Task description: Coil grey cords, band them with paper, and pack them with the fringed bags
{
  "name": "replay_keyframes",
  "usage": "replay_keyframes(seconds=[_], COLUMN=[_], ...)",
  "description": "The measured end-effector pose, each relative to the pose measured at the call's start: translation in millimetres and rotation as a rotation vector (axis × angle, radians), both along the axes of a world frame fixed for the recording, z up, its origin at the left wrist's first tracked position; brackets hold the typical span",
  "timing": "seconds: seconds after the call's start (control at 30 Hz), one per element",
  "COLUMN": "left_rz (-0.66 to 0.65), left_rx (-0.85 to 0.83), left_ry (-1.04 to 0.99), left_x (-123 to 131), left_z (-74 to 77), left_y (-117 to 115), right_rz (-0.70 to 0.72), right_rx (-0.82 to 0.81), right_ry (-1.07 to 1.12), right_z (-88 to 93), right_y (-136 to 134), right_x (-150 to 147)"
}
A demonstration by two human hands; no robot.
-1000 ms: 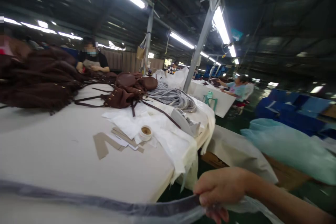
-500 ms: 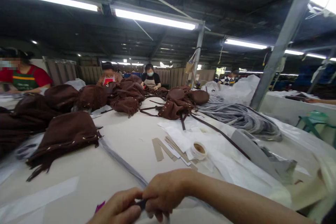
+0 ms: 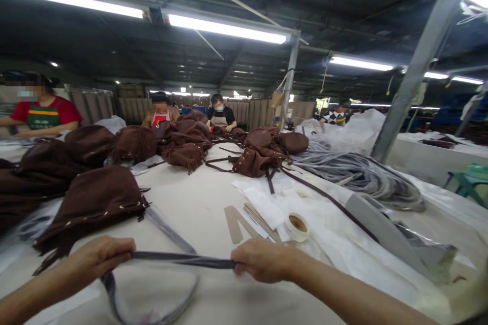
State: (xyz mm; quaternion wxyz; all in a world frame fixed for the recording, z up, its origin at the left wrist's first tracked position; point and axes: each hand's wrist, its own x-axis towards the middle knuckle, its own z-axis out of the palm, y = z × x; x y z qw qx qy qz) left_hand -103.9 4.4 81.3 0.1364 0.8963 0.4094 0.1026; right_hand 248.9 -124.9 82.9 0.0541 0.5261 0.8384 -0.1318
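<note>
Stretched between my two hands is a dark strap (image 3: pixel 183 259) in thin clear plastic wrapping. My left hand (image 3: pixel 104 256) is closed round it at the left, and my right hand (image 3: pixel 263 260) pinches it at the right. From my left hand the wrapped strap drops in a loop onto the table. Its far part runs up to a brown fringed drawstring bag (image 3: pixel 99 193) with metal eyelets, which lies on its side at the left. Where exactly the strap joins the bag is hard to make out.
More brown bags (image 3: pixel 183 132) are heaped across the white table (image 3: pixel 190 188). A tape roll (image 3: pixel 296 227) sits beside beige strips (image 3: pixel 233 223) and white sheets. Bundled wrapped straps (image 3: pixel 362 175) lie at the right, near a metal post (image 3: pixel 404 71). Several people work beyond the heap.
My hands, close together before, have moved apart, the left one going left. The strap is now pulled straight between them, and a loop of it hangs below.
</note>
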Motion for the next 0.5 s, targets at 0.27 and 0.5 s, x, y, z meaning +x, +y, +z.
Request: replay_keyframes(seconds=[0.27, 0.5], left_rz=[-0.271, -0.201], left_rx=[0.587, 0.774], left_ry=[-0.088, -0.327], left_x=[65, 160], left_z=[-85.9, -160.6], left_y=[-67, -106], right_rz=[0.077, 0.005], right_rx=[0.551, 1.094], right_ry=[-0.071, 0.112], right_z=[-79.1, -118.8], right_y=[-11, -36], right_x=[-32, -24])
